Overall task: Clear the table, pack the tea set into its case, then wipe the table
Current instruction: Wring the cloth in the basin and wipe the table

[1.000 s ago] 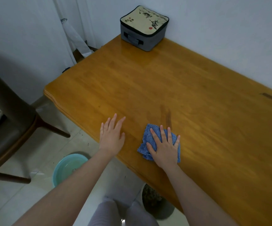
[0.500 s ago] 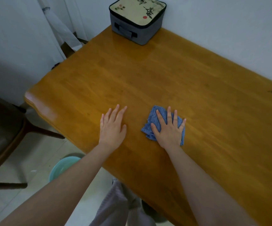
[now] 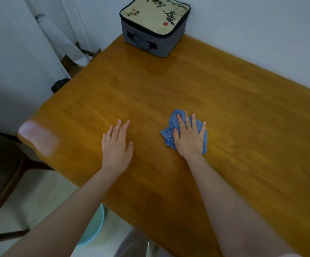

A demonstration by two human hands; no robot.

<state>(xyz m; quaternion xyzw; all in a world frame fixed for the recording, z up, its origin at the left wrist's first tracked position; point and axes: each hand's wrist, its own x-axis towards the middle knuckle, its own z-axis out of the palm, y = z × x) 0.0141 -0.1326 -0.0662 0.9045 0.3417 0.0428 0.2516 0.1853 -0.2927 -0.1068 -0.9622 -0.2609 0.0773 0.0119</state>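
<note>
The right hand (image 3: pixel 188 137) presses flat, fingers straight, on a blue cloth (image 3: pixel 170 135) on the table (image 3: pixel 243 136). The left hand (image 3: pixel 116 143) rests flat on the table beside the cloth, holding nothing. A closed case (image 3: pixel 154 25) sits at the table's far corner.

The only writing is on the beige lid of the grey case (image 3: pixel 155 28), at the top centre of the frame. Near the lid's left corner are two short rows of small dark characters (image 3: pixel 133 13), too blurred to read. Toward the lid's lower right, a round red seal mark (image 3: pixel 165 24) sits beside black brush strokes (image 3: pixel 170 17). Nothing in it is legible.
</note>
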